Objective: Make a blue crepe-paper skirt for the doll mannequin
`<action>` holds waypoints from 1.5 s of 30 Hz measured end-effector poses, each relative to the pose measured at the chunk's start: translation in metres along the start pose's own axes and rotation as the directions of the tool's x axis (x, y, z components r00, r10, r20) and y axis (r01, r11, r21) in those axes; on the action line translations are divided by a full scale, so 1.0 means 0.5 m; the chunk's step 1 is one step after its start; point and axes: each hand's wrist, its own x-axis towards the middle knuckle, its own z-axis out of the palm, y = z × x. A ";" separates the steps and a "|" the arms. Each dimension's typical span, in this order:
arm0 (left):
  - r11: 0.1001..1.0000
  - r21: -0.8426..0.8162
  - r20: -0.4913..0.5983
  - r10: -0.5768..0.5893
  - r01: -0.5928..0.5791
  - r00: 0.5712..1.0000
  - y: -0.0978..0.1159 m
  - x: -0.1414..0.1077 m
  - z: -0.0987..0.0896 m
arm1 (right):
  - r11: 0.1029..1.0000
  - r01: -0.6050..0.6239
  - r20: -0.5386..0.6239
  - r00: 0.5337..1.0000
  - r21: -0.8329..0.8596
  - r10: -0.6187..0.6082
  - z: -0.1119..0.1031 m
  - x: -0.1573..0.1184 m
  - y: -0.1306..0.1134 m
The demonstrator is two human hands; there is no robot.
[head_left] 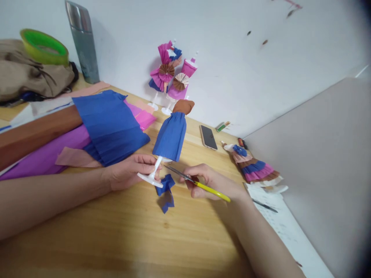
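Note:
My left hand [135, 170] grips the white stem and base of a small dress form [156, 170], which is tilted over the table. A gathered blue crepe paper skirt [171, 138] and a brown paper top [183, 107] cover the form. In my right hand [204, 179] is a pair of scissors with yellow handles [210, 190], its fingers closed round them. The blades point left, just below the skirt's hem; whether they touch the form cannot be made out. Cut blue paper scraps [165, 191] lie on the table beneath.
Blue, brown, purple and pink crepe paper [111, 125] is heaped at left. Behind stand two dressed forms [179, 83] and a grey flask [84, 50]. A phone [208, 137], a layered paper dress [256, 168] and a paper sheet with a pen [265, 205] lie at right.

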 end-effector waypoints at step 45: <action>0.995 0.025 0.066 -0.097 0.096 0.993 0.000 -0.001 -0.003 | 0.983 0.141 -0.109 0.986 0.119 -0.128 0.005 0.014 0.000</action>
